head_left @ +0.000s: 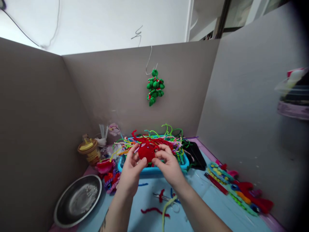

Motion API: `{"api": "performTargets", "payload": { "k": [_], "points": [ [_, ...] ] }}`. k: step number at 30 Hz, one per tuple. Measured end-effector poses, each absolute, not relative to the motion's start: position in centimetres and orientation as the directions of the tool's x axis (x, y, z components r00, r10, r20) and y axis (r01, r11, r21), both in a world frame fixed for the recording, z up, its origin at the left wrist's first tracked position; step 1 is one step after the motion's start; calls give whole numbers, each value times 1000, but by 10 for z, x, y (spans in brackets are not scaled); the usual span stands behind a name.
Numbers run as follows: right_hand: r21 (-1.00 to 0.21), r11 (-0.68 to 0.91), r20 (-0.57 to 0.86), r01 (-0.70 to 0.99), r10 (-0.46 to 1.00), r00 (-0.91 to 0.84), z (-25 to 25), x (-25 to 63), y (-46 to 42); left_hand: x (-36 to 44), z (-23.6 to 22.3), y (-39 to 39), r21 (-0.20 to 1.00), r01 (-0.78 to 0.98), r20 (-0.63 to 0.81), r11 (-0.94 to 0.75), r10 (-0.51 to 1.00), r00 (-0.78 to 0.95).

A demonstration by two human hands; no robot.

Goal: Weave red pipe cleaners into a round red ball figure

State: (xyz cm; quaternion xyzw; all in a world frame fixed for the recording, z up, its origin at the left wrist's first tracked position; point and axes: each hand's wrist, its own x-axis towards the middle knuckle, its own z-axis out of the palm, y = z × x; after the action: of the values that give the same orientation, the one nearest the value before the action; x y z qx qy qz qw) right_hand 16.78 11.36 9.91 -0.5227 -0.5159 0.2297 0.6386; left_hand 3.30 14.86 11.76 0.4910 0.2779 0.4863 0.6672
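Between my two hands is a red fuzzy piece made of pipe cleaners [146,152], rounded at the bottom, with loose red strands fanning out at its top. My left hand [132,164] pinches its left side, thumb at the lower edge. On the opposite side, my right hand [167,162] grips it with thumb and fingers. Right behind it stands a blue basket [145,170] heaped with many-coloured pipe cleaners. Below my hands, scissors [164,197], a dark red pipe cleaner [154,210] and a pale yellow-green one [166,209] lie on the light blue table cover.
A metal bowl [78,201] stands at the left, near a brown cup [89,151] and colourful fuzzy pieces [112,175]. Finished-looking fuzzy strips [241,190] line the right side. A green ornament [155,87] hangs from a wire ahead. Grey panels enclose three sides.
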Motion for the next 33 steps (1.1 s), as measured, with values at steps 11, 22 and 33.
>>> {"api": "performTargets", "payload": {
  "k": [11, 22, 33],
  "points": [
    [-823, 388, 537, 415, 768, 348, 112, 178, 105, 35, 119, 148, 959, -279, 145, -54, 938, 315],
    [-938, 346, 342, 37, 896, 283, 109, 187, 110, 34, 115, 144, 985, -134, 161, -108, 857, 489],
    [-944, 330, 315, 2, 899, 304, 97, 176, 118, 37, 110, 145, 968, -84, 250, -237, 870, 425]
  ]
}}
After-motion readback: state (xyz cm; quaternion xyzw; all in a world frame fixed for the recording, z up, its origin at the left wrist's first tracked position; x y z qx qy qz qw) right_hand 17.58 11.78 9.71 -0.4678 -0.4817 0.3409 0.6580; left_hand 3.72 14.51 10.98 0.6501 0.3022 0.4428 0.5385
